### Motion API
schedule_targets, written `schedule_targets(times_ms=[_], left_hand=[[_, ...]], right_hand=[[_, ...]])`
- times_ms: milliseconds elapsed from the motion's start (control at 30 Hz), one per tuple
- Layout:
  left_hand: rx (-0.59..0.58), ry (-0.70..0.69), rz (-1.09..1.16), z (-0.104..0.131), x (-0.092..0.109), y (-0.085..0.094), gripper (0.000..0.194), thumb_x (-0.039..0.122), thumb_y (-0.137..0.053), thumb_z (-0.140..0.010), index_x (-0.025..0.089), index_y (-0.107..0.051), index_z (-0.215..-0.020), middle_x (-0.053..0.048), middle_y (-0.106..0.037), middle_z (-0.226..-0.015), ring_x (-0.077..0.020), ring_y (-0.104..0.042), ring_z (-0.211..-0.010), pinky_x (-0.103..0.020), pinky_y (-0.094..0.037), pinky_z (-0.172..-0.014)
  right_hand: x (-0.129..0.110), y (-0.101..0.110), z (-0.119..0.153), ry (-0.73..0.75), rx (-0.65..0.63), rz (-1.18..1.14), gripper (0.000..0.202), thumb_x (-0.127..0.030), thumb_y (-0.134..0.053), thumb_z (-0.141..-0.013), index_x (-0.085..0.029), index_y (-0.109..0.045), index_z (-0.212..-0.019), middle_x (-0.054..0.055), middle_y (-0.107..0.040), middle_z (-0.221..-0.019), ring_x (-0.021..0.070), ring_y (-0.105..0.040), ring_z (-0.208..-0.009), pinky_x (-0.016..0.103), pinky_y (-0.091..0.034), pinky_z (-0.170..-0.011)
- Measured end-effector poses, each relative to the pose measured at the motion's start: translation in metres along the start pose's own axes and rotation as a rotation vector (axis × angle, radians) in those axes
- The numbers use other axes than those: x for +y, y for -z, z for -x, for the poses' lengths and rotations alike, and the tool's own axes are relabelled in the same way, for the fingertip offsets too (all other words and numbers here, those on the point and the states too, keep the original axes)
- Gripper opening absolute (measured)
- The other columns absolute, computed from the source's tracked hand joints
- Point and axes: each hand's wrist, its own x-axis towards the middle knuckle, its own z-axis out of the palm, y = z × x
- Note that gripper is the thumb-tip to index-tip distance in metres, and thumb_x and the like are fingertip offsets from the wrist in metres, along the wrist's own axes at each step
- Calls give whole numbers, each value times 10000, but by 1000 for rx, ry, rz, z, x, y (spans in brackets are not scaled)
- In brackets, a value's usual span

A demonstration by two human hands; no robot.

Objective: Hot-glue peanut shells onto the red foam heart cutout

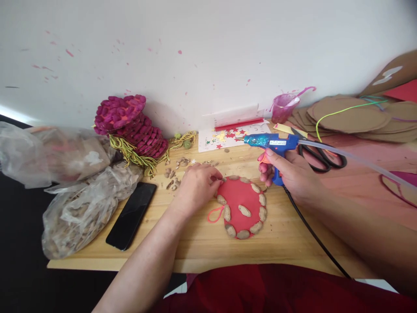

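Note:
In my right hand is a blue hot glue gun, its fingers wrapped round the grip. The nozzle points left, above the table. A clear glue stick runs out of its back, and a black cord hangs from the handle. My left hand is closed at the upper left edge of a red heart-shaped piece, pinching a peanut largely hidden by the fingers. Unshelled peanuts line the rim of the piece. One loose peanut lies on its face, and an orange loop sticks out at the left.
A black phone and plastic bags lie to the left. Behind stand stacked purple pieces with yellow-green cords. Paper stars lie at the back. Black-handled scissors, a pink cup and cardboard pieces are at the right.

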Motion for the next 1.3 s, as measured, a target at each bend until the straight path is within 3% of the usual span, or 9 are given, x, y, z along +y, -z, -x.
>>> schedule_targets(times_ms=[300,667,767,867,1000,1100,1300], left_hand=[[-23,18,-34,0,4,0,115,182,-652,-828,211,-758,-863,-56,-741,-850,-222,-641,-820,-366,-463,-824],[-10,86,48,1,8,5,134,173,-651,-812,221,-775,-834,-47,-754,-836,-214,-651,-808,-346,-472,-794],[63,201,330,0,5,7,96,227,-691,-792,221,-779,-830,-36,-758,-818,-188,-650,-747,-320,-484,-734],[101,358,849,-4,0,10,172,334,-801,-712,195,-776,-810,-38,-752,-794,-156,-637,-703,-278,-486,-671],[43,480,1420,-7,-3,14,327,363,-914,-575,151,-749,-763,-10,-678,-672,-83,-570,-611,-200,-446,-595],[-28,480,1607,-7,-2,12,339,347,-923,-581,128,-705,-721,-5,-638,-639,-63,-540,-578,-173,-415,-546],[-77,443,1684,-6,-1,8,328,333,-910,-622,120,-678,-715,-12,-633,-651,-62,-536,-580,-166,-419,-542]], right_hand=[[1,0,1,5,-16,7,356,-538,-698,-835,-193,-614,-798,-2,-612,-666,120,-602,-504,225,-469,-414],[2,-1,9,51,-86,171,380,-559,-655,-862,-182,-621,-831,6,-622,-709,129,-629,-533,246,-493,-457],[1,-1,13,75,-76,173,371,-550,-654,-866,-183,-623,-824,12,-627,-699,132,-624,-545,254,-502,-473],[-3,-2,19,145,-103,181,338,-515,-620,-905,-191,-625,-808,19,-645,-700,132,-623,-569,252,-506,-497],[-9,-2,29,274,-136,270,297,-469,-563,-955,-206,-659,-855,33,-686,-718,143,-637,-602,262,-519,-535],[-11,-1,34,337,-149,363,238,-429,-567,-959,-224,-669,-897,31,-710,-739,153,-652,-616,272,-528,-548],[-11,-1,37,422,-176,501,198,-375,-600,-937,-236,-673,-816,36,-705,-734,207,-664,-694,333,-539,-620]])
